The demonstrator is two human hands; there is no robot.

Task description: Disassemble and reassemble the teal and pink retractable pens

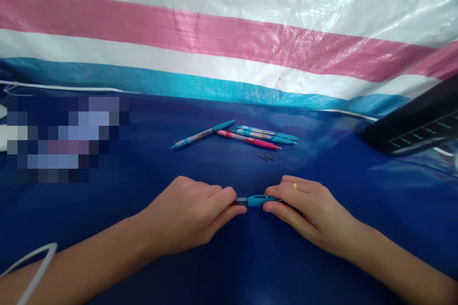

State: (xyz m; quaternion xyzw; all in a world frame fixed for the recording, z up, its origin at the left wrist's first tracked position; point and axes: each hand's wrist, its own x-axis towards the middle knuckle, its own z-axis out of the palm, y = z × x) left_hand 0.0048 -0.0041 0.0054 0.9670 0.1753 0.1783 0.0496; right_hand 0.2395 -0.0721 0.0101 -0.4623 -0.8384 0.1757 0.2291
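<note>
A slim pen with a clear barrel and a teal, slotted grip sleeve (258, 200) lies level, crosswise between the two hands, above the near half of the dark blue table. Its sleeve and a short stretch of barrel show; fingers hide most of the rest. The left hand (200, 212) pinches the barrel between thumb and curled fingers, just beside the sleeve. The right hand (309, 209), a yellow ring (295, 186) on one finger, is closed with thumb and fingers on the sleeve's other end.

Beyond the hands lie a slanting teal pen with a clear barrel (200, 134), a pinkish-red pen with a clear barrel (248, 139) and two teal pens side by side (266, 134). Tiny dark pieces (266, 157), too small to identify, sit just nearer than these.

The smooth, dark blue tabletop (150, 162) meets a glossy sheet striped pink, white and blue (214, 33). A black, ridged object (415, 124) stands at far right; a patch at left is pixelated. A white cable (43, 267) crosses the left forearm.
</note>
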